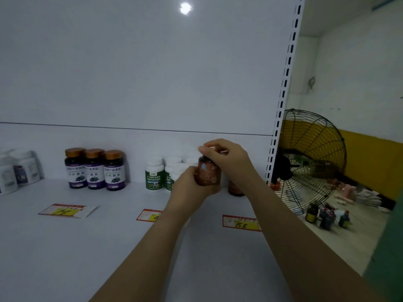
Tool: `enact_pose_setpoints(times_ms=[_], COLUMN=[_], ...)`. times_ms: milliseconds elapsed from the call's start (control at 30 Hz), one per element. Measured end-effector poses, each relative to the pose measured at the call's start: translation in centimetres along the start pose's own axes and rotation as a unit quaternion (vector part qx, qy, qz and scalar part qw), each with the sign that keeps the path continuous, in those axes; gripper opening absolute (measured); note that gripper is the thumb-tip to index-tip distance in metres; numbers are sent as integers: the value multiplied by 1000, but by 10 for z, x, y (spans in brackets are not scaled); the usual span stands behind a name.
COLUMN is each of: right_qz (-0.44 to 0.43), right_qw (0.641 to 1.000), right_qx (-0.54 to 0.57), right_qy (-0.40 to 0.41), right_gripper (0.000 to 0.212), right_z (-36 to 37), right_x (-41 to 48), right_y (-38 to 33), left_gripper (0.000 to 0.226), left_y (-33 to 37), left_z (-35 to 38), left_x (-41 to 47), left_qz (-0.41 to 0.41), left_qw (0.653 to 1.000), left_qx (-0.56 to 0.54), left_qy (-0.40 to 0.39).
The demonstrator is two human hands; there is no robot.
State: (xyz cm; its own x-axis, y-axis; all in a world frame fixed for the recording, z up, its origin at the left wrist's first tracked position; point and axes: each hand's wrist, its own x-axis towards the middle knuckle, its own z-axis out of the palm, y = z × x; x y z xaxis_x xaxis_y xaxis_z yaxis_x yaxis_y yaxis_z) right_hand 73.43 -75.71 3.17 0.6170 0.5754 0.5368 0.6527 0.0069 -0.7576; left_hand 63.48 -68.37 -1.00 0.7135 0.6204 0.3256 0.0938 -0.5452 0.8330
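A brown bottle [208, 173] with a rust-coloured label is held upright above the white shelf [65, 247]. My left hand [189, 184] grips its lower body from the left. My right hand [226, 155] curls over the top, fingers pinching the cap, which is mostly hidden. A second brown bottle [236, 189] stands behind my right wrist, partly hidden.
Three purple-labelled bottles [94, 168] with gold caps and several green-labelled white bottles [155, 174] stand along the back panel. White bottles [15, 171] sit far left. Price tags [65, 211] [241, 223] lie on the shelf. A black fan [309, 160] and small dark bottles [327, 215] are beyond the right upright.
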Motion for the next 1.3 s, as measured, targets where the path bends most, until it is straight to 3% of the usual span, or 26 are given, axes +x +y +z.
enact_pose_setpoints(times_ms=[200, 367, 1300], right_qz=[28, 37, 60], right_qw=[996, 992, 987], right_qx=[66, 111, 145], right_qy=[-48, -48, -23], right_gripper=[33, 17, 29], right_z=[-19, -24, -29], right_x=[-2, -7, -14], right_y=[-4, -2, 3], left_gripper=[31, 37, 50], left_y=[9, 9, 11], left_z=[-5, -6, -6], left_x=[-6, -10, -12], left_qz=[10, 13, 13], left_qw=[992, 986, 980], left_qx=[-115, -141, -140], left_qy=[-55, -90, -137])
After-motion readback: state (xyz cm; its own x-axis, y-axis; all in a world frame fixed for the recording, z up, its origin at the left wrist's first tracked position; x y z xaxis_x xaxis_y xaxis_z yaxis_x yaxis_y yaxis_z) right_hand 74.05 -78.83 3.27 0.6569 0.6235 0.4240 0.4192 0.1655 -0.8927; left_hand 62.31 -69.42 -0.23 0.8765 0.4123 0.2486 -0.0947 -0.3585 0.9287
